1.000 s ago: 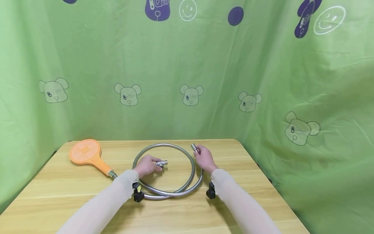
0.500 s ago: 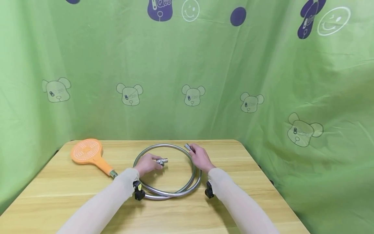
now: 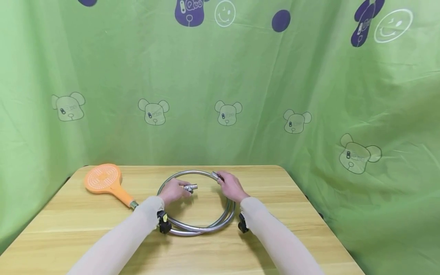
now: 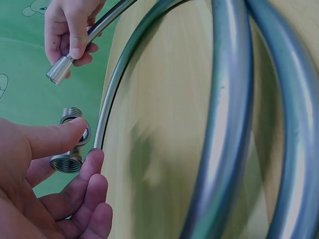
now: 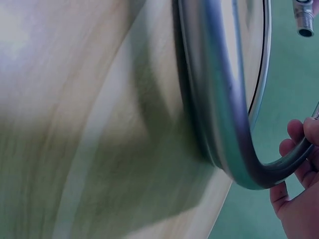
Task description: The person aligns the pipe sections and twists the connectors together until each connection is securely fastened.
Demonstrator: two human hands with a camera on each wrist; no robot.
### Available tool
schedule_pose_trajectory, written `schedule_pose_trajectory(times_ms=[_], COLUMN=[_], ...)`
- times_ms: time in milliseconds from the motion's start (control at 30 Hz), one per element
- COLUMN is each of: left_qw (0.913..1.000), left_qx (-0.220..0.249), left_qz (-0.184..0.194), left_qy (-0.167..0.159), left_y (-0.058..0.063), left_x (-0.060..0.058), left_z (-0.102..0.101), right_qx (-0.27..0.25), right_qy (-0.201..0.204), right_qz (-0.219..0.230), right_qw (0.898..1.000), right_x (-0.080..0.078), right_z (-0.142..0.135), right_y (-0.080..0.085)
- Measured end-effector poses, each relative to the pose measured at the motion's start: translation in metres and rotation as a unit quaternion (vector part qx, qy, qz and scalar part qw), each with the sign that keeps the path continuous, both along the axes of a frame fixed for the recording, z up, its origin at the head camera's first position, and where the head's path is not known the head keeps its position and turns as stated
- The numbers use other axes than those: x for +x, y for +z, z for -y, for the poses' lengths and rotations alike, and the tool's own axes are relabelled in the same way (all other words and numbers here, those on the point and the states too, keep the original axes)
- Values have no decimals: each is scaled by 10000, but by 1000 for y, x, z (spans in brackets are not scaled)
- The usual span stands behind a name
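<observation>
My left hand pinches a small chrome tee fitting between thumb and fingers, held inside the hose loop. In the left wrist view the fitting shows a male thread on one end and an open female thread on another. A silver shower hose lies coiled on the table. Its free end, a conical metal nut, is angled toward the fitting, apart from it. My right hand grips the hose just behind that nut; the right wrist view shows the hose curving up into the fingers.
An orange shower head lies at the table's left, its handle joined to the hose's other end. The wooden table ends at a green curtain behind and at both sides.
My right hand has moved left with the hose end, which now points more toward the tee fitting. The hose's right-hand bend has drawn inward. The left hand stays nearly in place.
</observation>
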State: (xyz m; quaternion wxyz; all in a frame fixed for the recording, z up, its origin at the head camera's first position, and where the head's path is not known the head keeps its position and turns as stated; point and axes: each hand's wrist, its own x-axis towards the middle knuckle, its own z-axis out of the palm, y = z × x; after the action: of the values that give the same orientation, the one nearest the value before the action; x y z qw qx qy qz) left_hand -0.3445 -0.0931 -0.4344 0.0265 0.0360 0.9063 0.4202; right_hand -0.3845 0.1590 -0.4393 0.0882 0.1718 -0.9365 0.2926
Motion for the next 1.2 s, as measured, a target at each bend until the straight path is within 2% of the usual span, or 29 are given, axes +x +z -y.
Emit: schedule_pose_trajectory(times_ms=[233, 600, 833, 967, 1200], left_qw=[9999, 10000, 9997, 9999, 9998], left_qx=[-62, 71, -170, -95, -85], left_qz=[-137, 4, -88, -72, -124], left_qy=[-38, -57, -147, -113, -96], left_y=[2, 4, 8, 9, 9], left_x=[-3, -10, -15, -16, -17], left_z=[4, 4, -2, -5, -9], right_qx=[229, 597, 1013, 1215, 1298], right_qy=[-60, 174, 408, 583, 660], right_qz=[55, 93, -188, -401, -405], right_qw=[9997, 9980, 9938, 9901, 9885], right_x=[-1, 0, -2, -2, 2], right_z=[7, 10, 13, 17, 19], right_y=[1, 4, 3, 3, 3])
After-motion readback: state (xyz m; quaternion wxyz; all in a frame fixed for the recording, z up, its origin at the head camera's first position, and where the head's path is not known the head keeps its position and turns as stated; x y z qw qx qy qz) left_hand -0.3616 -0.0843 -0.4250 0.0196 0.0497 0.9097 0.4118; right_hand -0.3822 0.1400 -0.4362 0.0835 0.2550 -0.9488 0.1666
